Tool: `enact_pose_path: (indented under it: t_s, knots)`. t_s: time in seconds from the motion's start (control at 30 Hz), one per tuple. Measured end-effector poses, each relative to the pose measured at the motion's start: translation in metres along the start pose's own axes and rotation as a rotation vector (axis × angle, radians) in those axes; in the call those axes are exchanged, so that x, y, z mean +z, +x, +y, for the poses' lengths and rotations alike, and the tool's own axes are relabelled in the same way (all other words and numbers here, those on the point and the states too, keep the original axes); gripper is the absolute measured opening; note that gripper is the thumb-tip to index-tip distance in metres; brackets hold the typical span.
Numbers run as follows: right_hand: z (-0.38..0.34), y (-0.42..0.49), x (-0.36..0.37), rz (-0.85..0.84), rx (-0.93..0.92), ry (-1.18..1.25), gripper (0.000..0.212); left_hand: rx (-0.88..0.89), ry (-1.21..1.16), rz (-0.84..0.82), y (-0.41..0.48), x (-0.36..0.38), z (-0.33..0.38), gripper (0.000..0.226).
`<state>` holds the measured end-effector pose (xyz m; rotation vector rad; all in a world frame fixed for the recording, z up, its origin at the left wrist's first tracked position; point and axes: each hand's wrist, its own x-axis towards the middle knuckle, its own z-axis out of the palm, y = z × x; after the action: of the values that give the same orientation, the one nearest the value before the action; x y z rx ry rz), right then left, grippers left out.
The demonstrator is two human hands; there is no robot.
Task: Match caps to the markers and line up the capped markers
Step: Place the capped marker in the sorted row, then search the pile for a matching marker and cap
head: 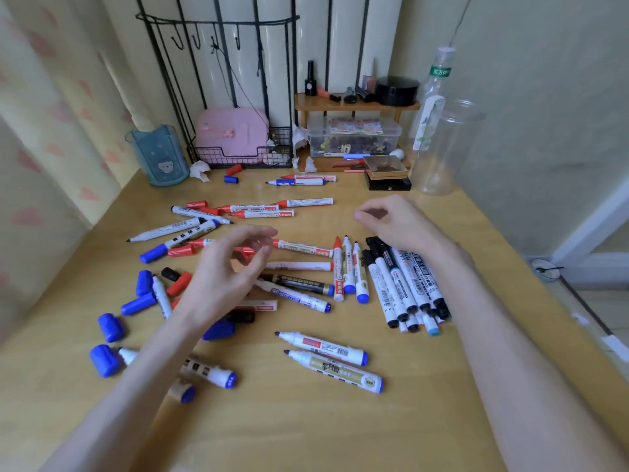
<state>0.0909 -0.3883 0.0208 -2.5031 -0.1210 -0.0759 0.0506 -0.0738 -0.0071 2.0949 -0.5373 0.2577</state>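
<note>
Your left hand (231,267) hovers over the middle of the scattered markers (296,284). Its grip is apart, with fingers loosely curved, thumb and forefinger not meeting, and nothing in it. Your right hand (394,221) hangs farther back and to the right, over bare bench. Its fingers are curled in with the tips close together, and from this side you cannot tell whether the grip holds anything.

Under your right wrist lies the row of capped markers (405,287), touching side by side, black caps away from you, near the bench's right edge (503,247). Just left of them, three uncapped markers (347,267) lie parallel to the row. Loose blue caps (109,327) sit close to the left edge, by the curtain (37,185). Two more open markers (326,347) lie apart from the rest, front and centre.

Your widest bare stretch is the near strip of bench (306,434) between your forearms. The far edge is crowded by a wire basket (238,158), a plastic box (354,137) and a clear jar (442,148).
</note>
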Motion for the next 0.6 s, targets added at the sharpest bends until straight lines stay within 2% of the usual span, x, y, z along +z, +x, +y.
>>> enact_pose_path:
  t_s: [0.1, 0.33, 0.6]
  knots:
    - [-0.028, -0.006, 0.019, -0.027, -0.100, 0.050, 0.019, -0.014, 0.021, 0.041, -0.011, -0.020, -0.010, 0.025]
    - [-0.065, -0.021, 0.056, -0.129, -0.190, 0.054, 0.023, -0.097, 0.024, 0.147, -0.032, -0.058, -0.034, 0.022]
    - [-0.100, -0.034, 0.086, -0.213, -0.278, 0.055, 0.012, -0.096, 0.104, 0.108, -0.040, -0.075, -0.041, 0.024]
